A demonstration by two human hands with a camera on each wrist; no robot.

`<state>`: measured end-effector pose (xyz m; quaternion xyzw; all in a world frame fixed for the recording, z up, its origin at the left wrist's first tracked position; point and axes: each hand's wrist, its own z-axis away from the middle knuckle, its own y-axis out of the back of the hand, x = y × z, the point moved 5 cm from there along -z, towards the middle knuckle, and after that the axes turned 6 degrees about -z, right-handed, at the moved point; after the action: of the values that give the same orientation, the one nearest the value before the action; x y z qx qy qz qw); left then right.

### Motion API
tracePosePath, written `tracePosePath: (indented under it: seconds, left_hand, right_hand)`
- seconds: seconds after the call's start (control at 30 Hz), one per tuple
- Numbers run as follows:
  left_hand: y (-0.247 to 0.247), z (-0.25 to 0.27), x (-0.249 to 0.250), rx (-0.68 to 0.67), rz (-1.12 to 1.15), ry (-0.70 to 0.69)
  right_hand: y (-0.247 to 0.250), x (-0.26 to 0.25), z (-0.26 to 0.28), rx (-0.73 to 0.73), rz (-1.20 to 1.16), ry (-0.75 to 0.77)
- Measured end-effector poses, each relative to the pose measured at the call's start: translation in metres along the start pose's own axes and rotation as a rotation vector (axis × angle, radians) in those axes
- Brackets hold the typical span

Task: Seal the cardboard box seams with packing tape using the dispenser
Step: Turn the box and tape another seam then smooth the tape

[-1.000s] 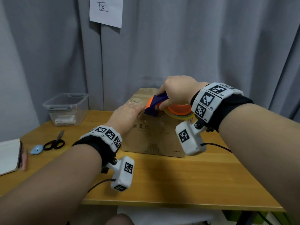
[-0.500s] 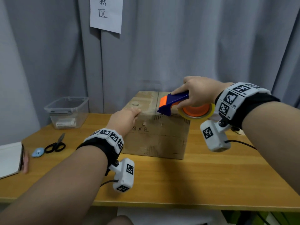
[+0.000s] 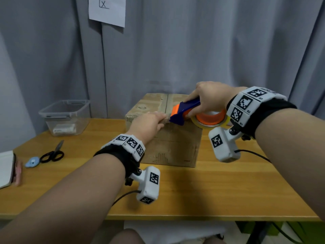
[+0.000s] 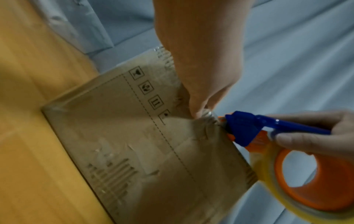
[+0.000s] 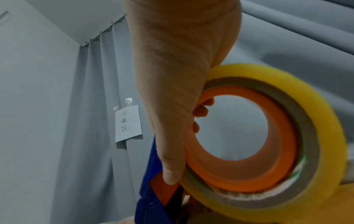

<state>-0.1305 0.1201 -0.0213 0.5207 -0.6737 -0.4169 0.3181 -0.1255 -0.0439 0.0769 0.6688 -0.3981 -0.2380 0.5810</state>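
A brown cardboard box (image 3: 168, 147) stands on the wooden table (image 3: 219, 187), close to the curtain. My right hand (image 3: 209, 101) grips the blue and orange tape dispenser (image 3: 182, 112). Its nose lies at the box's top front edge, and the yellowish tape roll (image 3: 211, 123) hangs off to the right. My left hand (image 3: 149, 122) lies on that same edge, fingertips pressed down right beside the nose. In the left wrist view the fingertips (image 4: 199, 110) touch shiny clear tape next to the dispenser (image 4: 247, 128). In the right wrist view fingers curl through the roll (image 5: 287, 144).
A clear plastic bin (image 3: 65, 117) stands at the back left. Black scissors (image 3: 52, 154), a small blue item (image 3: 32, 162) and a notebook (image 3: 6, 168) lie at the table's left. A grey curtain with a paper sign (image 3: 107, 11) hangs directly behind the box.
My right hand carried the dispenser to the right along the box's top front edge. My left hand then slid right along the edge up to the dispenser's nose.
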Motion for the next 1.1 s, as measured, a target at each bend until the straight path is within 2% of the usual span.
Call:
tracePosePath:
  seconds: [0.23, 0.4, 0.53, 0.67, 0.8, 1.1]
  left_hand:
    - [0.001, 0.008, -0.024, 0.076, -0.015, -0.018]
    - [0.011, 0.02, -0.05, 0.057, -0.067, 0.017]
    - [0.011, 0.013, -0.04, 0.004, -0.035, 0.034]
    - [0.005, 0.014, -0.041, 0.042, 0.082, 0.044]
    - [0.003, 0.014, -0.043, 0.034, 0.061, 0.06]
    - [0.004, 0.015, -0.041, 0.029, -0.007, 0.076]
  right_hand:
    - [0.008, -0.019, 0.0, -0.015, -0.036, -0.011]
    - [0.008, -0.047, -0.017, -0.007, -0.03, -0.003]
    - [0.005, -0.055, -0.028, -0.011, -0.014, -0.015]
    - [0.012, -0.058, -0.017, 0.018, 0.061, 0.056]
    - [0.026, -0.054, 0.0, 0.096, 0.142, 0.121]
    - [0.018, -0.022, 0.029, 0.019, 0.033, 0.016]
